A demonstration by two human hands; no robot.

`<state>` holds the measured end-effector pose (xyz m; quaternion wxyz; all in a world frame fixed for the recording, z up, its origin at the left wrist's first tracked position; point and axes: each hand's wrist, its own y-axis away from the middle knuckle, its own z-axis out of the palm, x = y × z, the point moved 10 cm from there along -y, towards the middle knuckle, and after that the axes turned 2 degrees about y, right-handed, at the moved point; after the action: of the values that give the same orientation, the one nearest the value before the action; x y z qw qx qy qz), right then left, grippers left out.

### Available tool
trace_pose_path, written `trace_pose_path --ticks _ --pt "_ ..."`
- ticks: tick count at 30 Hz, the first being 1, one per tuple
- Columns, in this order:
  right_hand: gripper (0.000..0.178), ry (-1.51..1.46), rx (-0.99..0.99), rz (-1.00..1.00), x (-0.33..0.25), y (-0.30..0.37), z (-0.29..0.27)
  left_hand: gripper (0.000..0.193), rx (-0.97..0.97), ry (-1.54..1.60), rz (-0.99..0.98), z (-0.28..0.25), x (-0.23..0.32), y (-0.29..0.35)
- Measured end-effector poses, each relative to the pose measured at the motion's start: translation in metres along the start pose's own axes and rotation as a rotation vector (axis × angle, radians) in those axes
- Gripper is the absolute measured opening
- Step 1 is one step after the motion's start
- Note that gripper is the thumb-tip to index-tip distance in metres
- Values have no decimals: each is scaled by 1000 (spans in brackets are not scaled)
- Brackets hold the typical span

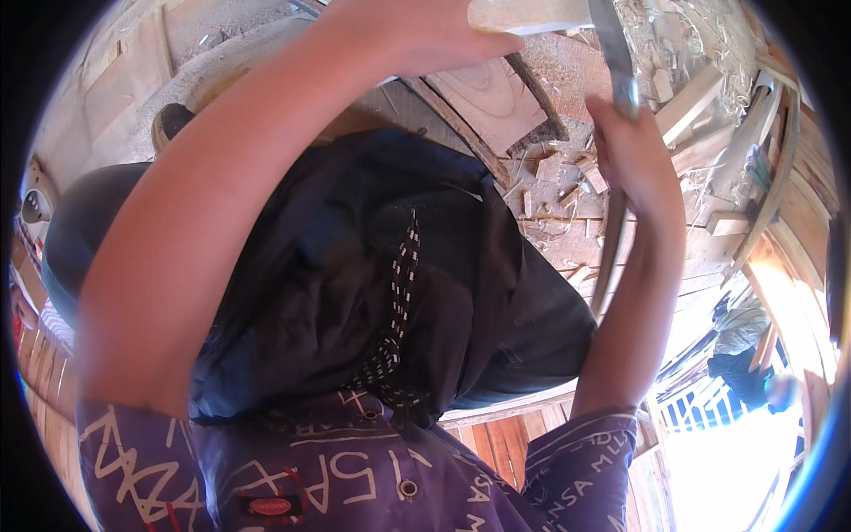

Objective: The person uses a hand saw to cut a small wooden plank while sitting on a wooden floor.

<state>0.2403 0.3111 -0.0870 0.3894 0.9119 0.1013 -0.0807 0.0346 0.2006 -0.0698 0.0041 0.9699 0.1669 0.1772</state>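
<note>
My left hand [412, 35] is at the top edge of the view, closed on a pale piece of wood [532, 12]; part of the hand and the wood's far side are cut off. My right hand [633, 146] grips a long-handled knife [613, 40]. Its curved metal blade runs up past the right end of the wood, seemingly against it. Below the hand, the slim handle lies along the inside of my right forearm. Under the wood, on the floor, lies a broad wooden block [483, 93] with dark bark-like edges.
Wood chips [550, 168] and thin shavings litter the floor. A squared wooden stick [696, 105] lies right of my right hand. Boards [793, 208] and strips stand along the right side. Another person [743, 341] is at the far right, near a bright opening. My dark-clothed legs fill the middle.
</note>
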Motion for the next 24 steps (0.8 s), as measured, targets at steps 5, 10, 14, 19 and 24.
trace_pose_path --ticks 5,10,14,19,24 --pt "39 -116 -101 36 43 46 -6 62 -60 3 -43 -12 4 7" --pt "40 84 17 -60 11 7 -6 61 -60 75 -2 0 -4 -4" --pt "39 -45 -102 -66 -2 17 7 63 -133 71 -84 4 -12 -5" --pt "37 -45 -75 9 39 37 -6 66 -13 37 -35 -2 -9 1" --pt "39 -84 -94 -28 0 -2 8 67 -38 11 -37 4 -12 -4"
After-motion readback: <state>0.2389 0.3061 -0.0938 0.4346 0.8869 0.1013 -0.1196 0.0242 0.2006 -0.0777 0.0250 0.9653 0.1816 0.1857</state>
